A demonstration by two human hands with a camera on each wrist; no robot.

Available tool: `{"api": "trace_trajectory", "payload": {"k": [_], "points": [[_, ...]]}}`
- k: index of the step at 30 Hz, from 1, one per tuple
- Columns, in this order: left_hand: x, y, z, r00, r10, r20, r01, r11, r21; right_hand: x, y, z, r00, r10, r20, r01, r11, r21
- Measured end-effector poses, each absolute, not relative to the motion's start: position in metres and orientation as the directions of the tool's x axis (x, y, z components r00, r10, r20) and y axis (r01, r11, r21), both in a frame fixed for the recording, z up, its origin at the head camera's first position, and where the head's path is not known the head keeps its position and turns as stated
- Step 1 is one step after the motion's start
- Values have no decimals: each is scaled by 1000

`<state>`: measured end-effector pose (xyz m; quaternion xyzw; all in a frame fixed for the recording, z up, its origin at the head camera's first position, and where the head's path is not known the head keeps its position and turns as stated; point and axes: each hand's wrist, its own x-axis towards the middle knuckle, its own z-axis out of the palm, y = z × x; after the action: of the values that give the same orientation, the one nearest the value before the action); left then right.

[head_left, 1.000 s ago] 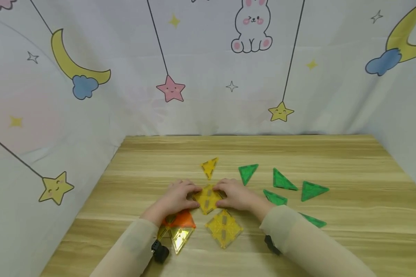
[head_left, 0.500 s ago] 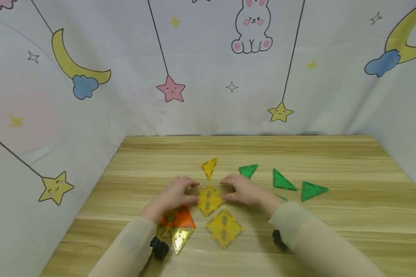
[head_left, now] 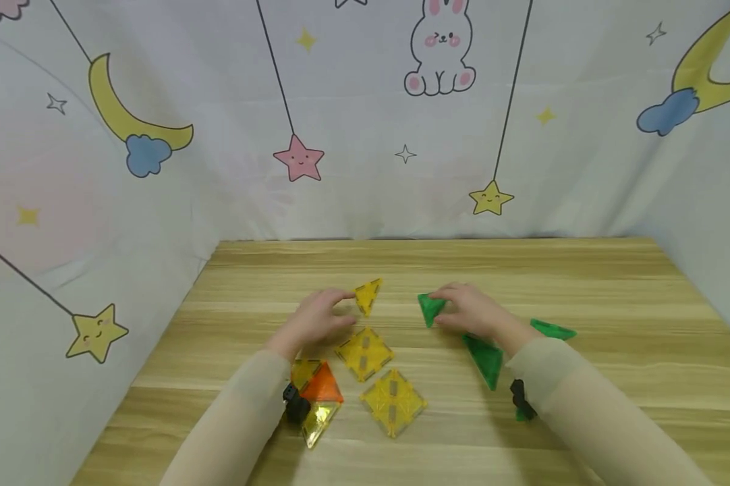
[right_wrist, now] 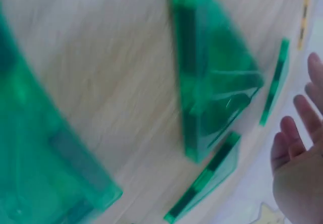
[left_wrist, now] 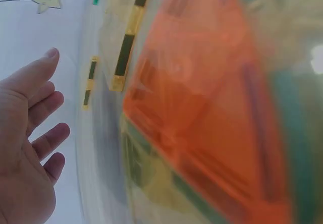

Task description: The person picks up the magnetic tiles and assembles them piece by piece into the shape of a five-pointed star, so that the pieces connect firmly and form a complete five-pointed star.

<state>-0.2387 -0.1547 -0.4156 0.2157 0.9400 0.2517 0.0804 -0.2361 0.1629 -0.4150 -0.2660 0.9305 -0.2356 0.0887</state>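
Translucent magnetic tiles lie on the wooden table. My left hand is beside a small yellow triangle tile, index fingertip right at its left edge. In the left wrist view that hand has loosely bent fingers with nothing between them. My right hand reaches over a green triangle tile, thumb and index overlapping its right side. The right wrist view shows this hand with relaxed, spread fingers near a green tile. Two yellow diamonds, an upper one and a lower one, lie between the arms.
An orange tile adjoins yellow triangle tiles beside the left forearm. Another green triangle lies under the right wrist, and one more is farther right. A printed cloth hangs behind the table.
Both hands have left the upper yellow diamond. The left has moved forward to the small yellow triangle; the right has moved forward and right to the green triangle.
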Motion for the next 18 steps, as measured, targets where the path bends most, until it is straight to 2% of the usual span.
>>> {"api": "trace_trajectory", "payload": {"k": [8,13,18], "points": [[-266,-136,-423,-893,447,-50,361,780,512,-248,169,-418,-836,-547,-48,-488,779,-394],[-270,-135,-433,-888,453,-79,363,796,484,-251,166,-424,-837,-544,-55,-482,781,-398],[-269,-135,-433,-874,477,-89,382,790,481,-252,166,-424,-862,-498,-91,-420,804,-420]]}}
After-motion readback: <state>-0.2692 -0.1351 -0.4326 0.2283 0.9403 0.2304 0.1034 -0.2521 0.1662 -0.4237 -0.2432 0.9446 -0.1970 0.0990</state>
